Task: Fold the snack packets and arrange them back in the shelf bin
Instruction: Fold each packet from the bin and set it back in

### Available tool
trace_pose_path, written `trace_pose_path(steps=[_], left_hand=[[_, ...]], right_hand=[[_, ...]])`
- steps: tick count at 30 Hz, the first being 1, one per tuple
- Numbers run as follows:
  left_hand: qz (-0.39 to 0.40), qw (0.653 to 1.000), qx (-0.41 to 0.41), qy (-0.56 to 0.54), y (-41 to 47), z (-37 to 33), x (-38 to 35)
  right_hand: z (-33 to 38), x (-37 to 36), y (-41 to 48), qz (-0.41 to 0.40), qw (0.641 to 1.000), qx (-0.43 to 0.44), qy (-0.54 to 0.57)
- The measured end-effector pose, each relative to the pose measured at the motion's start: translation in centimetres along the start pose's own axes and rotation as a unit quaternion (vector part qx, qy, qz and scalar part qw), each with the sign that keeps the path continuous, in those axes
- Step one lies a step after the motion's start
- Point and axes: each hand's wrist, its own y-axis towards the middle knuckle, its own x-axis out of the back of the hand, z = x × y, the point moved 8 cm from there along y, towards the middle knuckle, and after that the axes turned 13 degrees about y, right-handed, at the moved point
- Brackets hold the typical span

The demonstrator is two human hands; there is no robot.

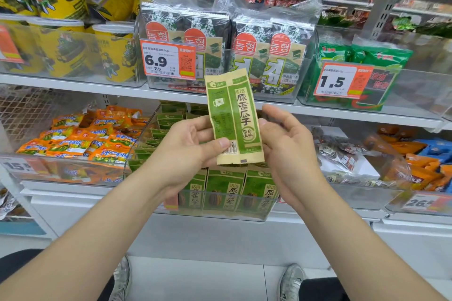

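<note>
A person stands at a shop shelf, both bare forearms reaching in from the bottom corners. At far left, a heap of orange packets [80,139] fills a clear tray. Beside it, the open-topped shelf bin [208,215] holds rows of upright green packets [225,193], with open air above its rim up to the white lip of the upper shelf [110,90]. In that gap the left hand [186,146] pinches a narrow green-and-tan snack packet [233,115]. The thumb is pressed on the lower left face near the barcode and the fingers are curled behind. The packet stands nearly upright, tilted slightly left, its foot just above the bin's stock. Its top overlaps the shelf lip and the seaweed packs [254,51] above. The right hand [286,146] holds its right edge, thumb tip touching and fingers curled behind the lower corner. Clear-wrapped bags [342,154] lie to the right.
</note>
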Motion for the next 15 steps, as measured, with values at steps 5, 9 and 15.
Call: trace_pose_path(steps=[5,9,15], left_hand=[[0.012,0.991,0.027,-0.129,-0.1,0.1,-0.6],[-0.014,0.996,0.033,-0.081,-0.3,0.3,-1.2],[-0.069,0.997,0.011,-0.013,-0.6,-0.1,-1.0]], right_hand=[[0.1,-1.1,-0.8,0.065,0.997,-0.031,0.023],[2.6,-1.3,-1.6,0.041,0.978,0.152,-0.135],[2.3,-1.9,-2.1,0.048,0.957,0.199,-0.204]])
